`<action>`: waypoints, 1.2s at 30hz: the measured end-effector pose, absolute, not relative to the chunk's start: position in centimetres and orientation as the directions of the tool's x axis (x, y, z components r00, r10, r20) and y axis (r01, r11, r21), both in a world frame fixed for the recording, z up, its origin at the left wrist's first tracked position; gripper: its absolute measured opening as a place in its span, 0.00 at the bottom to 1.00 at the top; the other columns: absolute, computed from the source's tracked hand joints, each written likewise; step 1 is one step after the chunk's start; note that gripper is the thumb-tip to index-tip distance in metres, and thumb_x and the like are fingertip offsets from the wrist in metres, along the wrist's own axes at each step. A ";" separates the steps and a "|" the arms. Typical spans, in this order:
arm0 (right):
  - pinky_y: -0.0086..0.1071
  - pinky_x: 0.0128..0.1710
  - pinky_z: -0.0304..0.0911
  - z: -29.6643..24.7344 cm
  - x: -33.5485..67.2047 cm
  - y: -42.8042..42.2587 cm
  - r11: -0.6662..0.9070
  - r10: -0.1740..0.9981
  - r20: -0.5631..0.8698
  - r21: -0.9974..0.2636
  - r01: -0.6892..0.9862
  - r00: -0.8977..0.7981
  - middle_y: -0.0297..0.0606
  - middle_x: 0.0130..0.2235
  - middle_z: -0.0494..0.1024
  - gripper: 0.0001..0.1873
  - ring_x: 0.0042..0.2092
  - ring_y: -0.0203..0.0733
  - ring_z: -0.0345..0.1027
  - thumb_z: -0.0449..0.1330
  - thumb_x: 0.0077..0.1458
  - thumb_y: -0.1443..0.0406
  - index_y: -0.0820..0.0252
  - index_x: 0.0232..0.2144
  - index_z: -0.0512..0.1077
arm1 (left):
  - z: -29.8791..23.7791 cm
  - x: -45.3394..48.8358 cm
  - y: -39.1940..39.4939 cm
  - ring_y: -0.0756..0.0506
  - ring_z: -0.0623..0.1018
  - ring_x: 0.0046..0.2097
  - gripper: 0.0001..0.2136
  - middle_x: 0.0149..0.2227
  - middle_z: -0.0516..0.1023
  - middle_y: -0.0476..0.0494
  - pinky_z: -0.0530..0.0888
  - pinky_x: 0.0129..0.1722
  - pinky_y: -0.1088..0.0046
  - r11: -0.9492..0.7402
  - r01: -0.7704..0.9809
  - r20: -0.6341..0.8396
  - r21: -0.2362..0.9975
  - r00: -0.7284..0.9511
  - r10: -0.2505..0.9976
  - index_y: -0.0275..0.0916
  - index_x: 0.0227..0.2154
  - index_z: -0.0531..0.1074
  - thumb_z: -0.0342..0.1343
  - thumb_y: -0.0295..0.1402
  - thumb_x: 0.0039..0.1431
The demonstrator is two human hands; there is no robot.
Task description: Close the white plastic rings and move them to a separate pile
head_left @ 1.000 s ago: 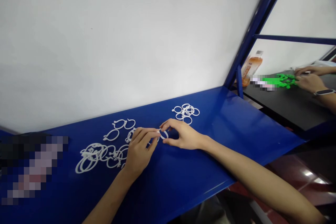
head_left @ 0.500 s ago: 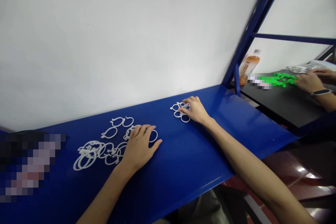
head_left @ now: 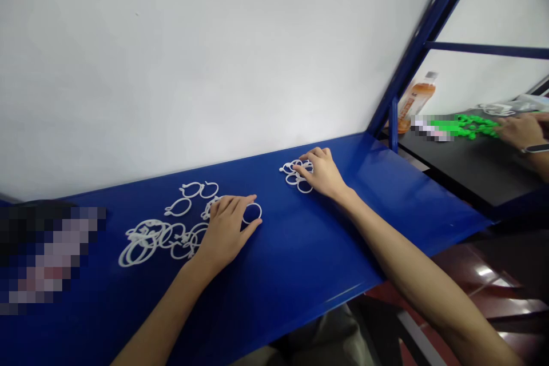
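White plastic rings with small clip ends lie on a blue table (head_left: 291, 263). My left hand (head_left: 227, 229) lies low over part of the left group, thumb spread from the fingers. A single ring (head_left: 260, 210) shows between its thumb and index finger, flat on the table; other rings under the palm are partly hidden. To the left spreads a tangled heap of rings (head_left: 148, 237), with a few loose rings (head_left: 190, 189) behind it. Further right, my right hand (head_left: 323, 171) rests at a small cluster of rings (head_left: 305, 186), thumb and fingers apart over it and covering its right side.
A white wall (head_left: 214, 68) rises behind the table. At the left lies a dark item (head_left: 38, 223), partly blurred out. Beyond the blue frame post (head_left: 412, 63), another person's hands (head_left: 518, 128) work at green pieces (head_left: 472, 126) on a black table, near an orange drink bottle (head_left: 418, 103).
The view has shifted slightly. My left thumb has come a little closer to the single ring. My right hand stays at the small cluster, and the rings look unmoved.
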State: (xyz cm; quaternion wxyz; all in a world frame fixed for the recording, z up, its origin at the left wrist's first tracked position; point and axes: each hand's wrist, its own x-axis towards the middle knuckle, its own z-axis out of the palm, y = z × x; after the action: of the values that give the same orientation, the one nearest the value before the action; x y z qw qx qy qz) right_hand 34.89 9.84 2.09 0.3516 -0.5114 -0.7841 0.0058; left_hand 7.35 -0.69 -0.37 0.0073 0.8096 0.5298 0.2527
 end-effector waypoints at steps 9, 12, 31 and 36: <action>0.36 0.42 0.69 3.5 30.0 3.7 0.651 0.725 0.398 -0.661 0.373 -0.562 0.39 0.42 0.78 0.14 0.39 0.40 0.72 0.62 0.63 0.59 0.59 0.47 0.73 | 0.3 8.0 -1.4 0.39 0.74 0.51 0.26 0.49 0.79 0.43 0.69 0.54 0.58 -0.562 0.794 0.599 0.232 0.338 0.725 0.45 0.60 0.63 0.61 0.41 0.60; 0.30 0.34 0.68 2.8 28.7 2.3 0.519 0.759 0.284 -0.807 0.282 -0.585 0.34 0.34 0.79 0.10 0.32 0.35 0.72 0.58 0.65 0.62 0.60 0.46 0.72 | 0.5 8.2 -1.7 0.40 0.75 0.50 0.25 0.48 0.79 0.43 0.71 0.53 0.60 -0.632 0.751 0.656 0.189 0.382 0.651 0.45 0.59 0.63 0.61 0.42 0.61; 0.29 0.36 0.66 2.6 29.2 2.4 0.748 0.552 0.403 -0.626 0.220 -0.730 0.38 0.35 0.78 0.08 0.35 0.37 0.72 0.54 0.68 0.66 0.62 0.38 0.72 | 1.9 7.8 -2.0 0.50 0.74 0.36 0.08 0.27 0.78 0.52 0.73 0.37 0.75 -0.681 0.602 0.650 0.417 0.327 0.686 0.42 0.36 0.76 0.53 0.24 0.65; 0.32 0.39 0.67 2.5 29.3 2.3 0.834 0.462 0.411 -0.504 0.226 -0.786 0.40 0.36 0.78 0.12 0.37 0.39 0.71 0.50 0.70 0.64 0.62 0.42 0.73 | 1.8 7.8 -2.2 0.49 0.75 0.35 0.09 0.26 0.76 0.52 0.73 0.35 0.76 -0.666 0.608 0.613 0.432 0.343 0.711 0.43 0.35 0.76 0.52 0.25 0.66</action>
State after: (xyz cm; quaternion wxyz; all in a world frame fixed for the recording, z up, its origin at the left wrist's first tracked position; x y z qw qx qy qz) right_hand 29.32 2.30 2.48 0.2683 -0.1872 -0.9192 0.2193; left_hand 7.84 -2.19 1.78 0.0634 0.8171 0.4037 0.4066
